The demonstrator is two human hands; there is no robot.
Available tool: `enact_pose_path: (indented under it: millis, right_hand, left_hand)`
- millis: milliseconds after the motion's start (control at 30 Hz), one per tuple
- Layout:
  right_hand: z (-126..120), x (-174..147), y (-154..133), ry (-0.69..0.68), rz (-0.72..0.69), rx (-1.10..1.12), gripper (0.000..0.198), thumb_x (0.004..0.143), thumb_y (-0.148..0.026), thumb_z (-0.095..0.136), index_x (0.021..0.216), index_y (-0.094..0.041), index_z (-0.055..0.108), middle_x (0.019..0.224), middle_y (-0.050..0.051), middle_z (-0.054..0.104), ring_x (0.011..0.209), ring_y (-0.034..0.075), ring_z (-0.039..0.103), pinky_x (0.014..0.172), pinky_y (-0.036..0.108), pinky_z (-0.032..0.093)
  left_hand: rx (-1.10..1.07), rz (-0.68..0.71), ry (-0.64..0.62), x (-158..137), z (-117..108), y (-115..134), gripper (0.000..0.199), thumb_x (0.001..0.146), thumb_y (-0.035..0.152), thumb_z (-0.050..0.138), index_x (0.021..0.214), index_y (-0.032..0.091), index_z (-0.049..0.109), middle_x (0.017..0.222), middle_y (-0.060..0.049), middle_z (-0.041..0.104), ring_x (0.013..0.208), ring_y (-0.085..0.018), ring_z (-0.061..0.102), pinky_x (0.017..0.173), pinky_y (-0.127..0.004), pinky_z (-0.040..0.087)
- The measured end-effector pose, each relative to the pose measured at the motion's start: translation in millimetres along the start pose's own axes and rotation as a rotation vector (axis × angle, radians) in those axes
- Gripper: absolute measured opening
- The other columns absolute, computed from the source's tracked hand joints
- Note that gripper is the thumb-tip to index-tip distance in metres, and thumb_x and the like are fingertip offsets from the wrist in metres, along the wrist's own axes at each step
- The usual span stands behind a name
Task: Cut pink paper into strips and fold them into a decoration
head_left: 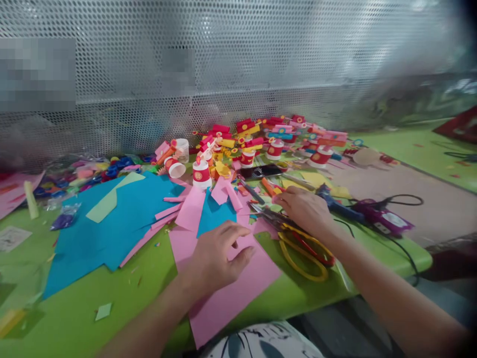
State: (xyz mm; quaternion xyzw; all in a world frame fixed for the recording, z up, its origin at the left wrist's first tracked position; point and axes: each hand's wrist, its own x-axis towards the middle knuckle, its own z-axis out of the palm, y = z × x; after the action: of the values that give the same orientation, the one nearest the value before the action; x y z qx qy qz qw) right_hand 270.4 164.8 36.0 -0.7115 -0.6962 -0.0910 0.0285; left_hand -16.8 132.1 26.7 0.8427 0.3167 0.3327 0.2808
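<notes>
Over a pink paper sheet [238, 293] hovers or rests my left hand [218, 253], thumb and fingers apart with nothing between them. My right hand [307, 211] is to the right, its fingers bent and close together at an orange piece [269, 188]; what lies under its fingertips is hidden. Yellow-handled scissors [303, 261] and a red-handled pair [313, 246] lie beneath and in front of that hand, blades pointing left. Between the hands and the cups are a blue paper piece [216, 214], a pink strip [192, 209] and pink scraps.
Several red-and-white paper cups [201, 174] with coloured paper rolls stand at the back. A large blue sheet [108, 223] spreads at left. A dark phone [263, 171] lies mid-table. At right are a blue glue gun [341, 206], a purple power strip [383, 219] and cords.
</notes>
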Motion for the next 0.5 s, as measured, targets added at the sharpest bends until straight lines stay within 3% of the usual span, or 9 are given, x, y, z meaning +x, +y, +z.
enact_pose_path:
  millis: [300,500]
  right_hand:
    - [15,7,6,-0.066,-0.027,-0.076,0.041,0.105,-0.041,0.041,0.106,-0.017,0.074,0.108,0.014,0.072,0.093,0.026,0.069,0.066,0.032,0.04]
    - [2,4,3,-0.051,-0.01,-0.07,0.034,0.103,-0.039,0.048,0.113,-0.017,0.072,0.108,0.014,0.072,0.095,0.027,0.069,0.066,0.032,0.04]
  left_hand:
    - [-0.036,0.026,-0.026,-1,2,1,0.028,0.092,0.031,0.064,0.117,0.019,0.069,0.11,-0.006,0.073,0.083,-0.017,0.069,0.075,-0.03,0.056]
    - [-0.001,0.014,-0.039,-1,1,0,0.025,0.093,0.031,0.064,0.115,0.02,0.07,0.112,-0.006,0.074,0.089,-0.019,0.07,0.078,-0.032,0.057]
